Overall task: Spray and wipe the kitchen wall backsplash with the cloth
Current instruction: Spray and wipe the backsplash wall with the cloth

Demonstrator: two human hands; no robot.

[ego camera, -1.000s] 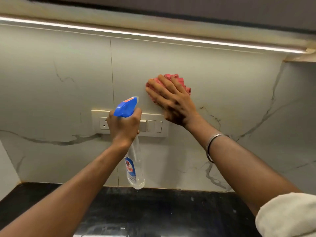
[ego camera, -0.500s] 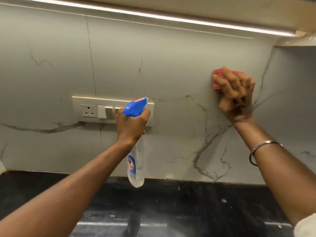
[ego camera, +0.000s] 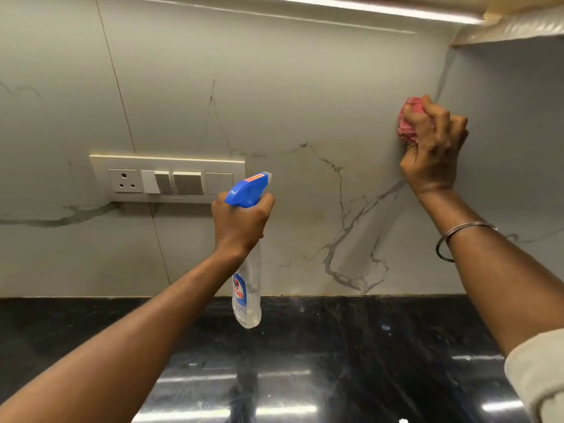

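Marble-veined backsplash (ego camera: 305,102) lies mostly leftward of the right hand (ego camera: 433,141), which clutches a bunched cloth (ego camera: 407,123) against it near the corner; the left hand (ego camera: 241,221) grips the spray bottle (ego camera: 247,270), nozzle wallward.

Place: I read this as a home kitchen | Evidence: I see a marble-veined backsplash (ego camera: 305,102) meeting a glossy black countertop (ego camera: 335,361) | switch panel (ego camera: 168,161) with 1 socket (ego camera: 124,180) | light strip (ego camera: 366,9) along the wall's top.

The single head view looks forward and slightly down, close to the backsplash (ego camera: 305,102) above the countertop (ego camera: 335,361).
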